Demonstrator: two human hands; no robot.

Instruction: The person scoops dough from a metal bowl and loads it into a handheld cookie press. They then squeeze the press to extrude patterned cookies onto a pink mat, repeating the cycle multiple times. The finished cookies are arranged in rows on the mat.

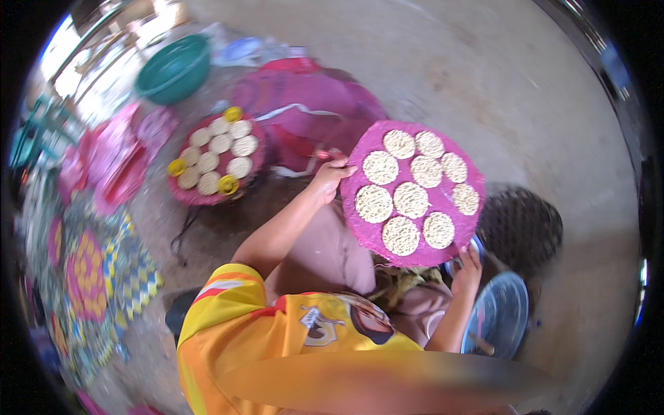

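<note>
Held up in both my hands is a round, flat tray with a pink covering [437, 196], which bears several pale, round, textured cakes [411, 200]. My left hand [331, 179] grips its left edge, thumb over the top. At the lower right rim, my right hand [468, 264] holds the same tray, with its fingertips on the edge. A second round pink tray [179, 195] stands to the left with smaller pale cakes [208, 162] and several yellow rings [228, 184] on it. The undersides of my fingers are hidden.
A green plastic basin [174, 70] stands at the upper left. Pink sacking [311, 98] lies beyond the second tray. Pink plastic bags [116, 161] and a patterned mat [132, 277] spread at the left. To the right are a dark woven basket [521, 225] and a blue-grey basin [500, 311].
</note>
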